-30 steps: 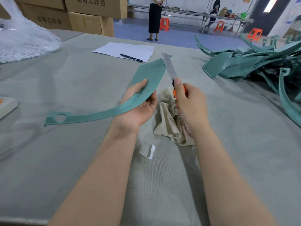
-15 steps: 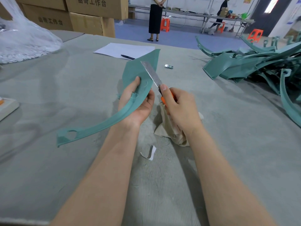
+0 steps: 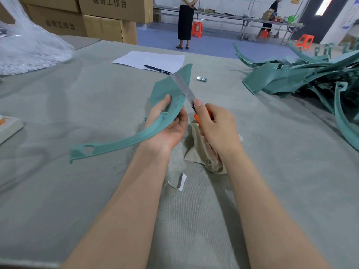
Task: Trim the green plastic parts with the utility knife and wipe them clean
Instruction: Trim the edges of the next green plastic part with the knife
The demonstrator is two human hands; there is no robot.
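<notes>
**Head view**

- Part (image 3: 120,141): long curved green strip, broad at the far end, holed tab at the near-left end. Held clear of the bench (image 3: 77,191) in the left hand (image 3: 167,129), thumb on its face, fingers (image 3: 182,117) curled under the edge.
- Knife (image 3: 182,87): orange handle wrapped by the right hand (image 3: 217,129), thumb pressed forward toward the blade. The long blade lies across the part's broad end, near its right edge.
- Step, as judged: shaving flash off that edge. Pale wisps show near the left thumb. Best done with the blade shallow, in light strokes away from the left fingers, which sit close to the steel.
- Cloth (image 3: 202,152): crumpled beneath the right hand. Whether it is gripped cannot be told.
- Surface: grey felt-like covering dusted with shavings, with a white scrap (image 3: 179,183) near the arms. Paper (image 3: 149,59) with a pen (image 3: 157,69) lies beyond, and a pile (image 3: 291,78) of green parts sits at the right. A clear bag (image 3: 29,45) is at the left.
- Room: cartons (image 3: 108,18), blue floor, orange stools (image 3: 197,29), and a person (image 3: 185,22) standing by a long table.
</notes>
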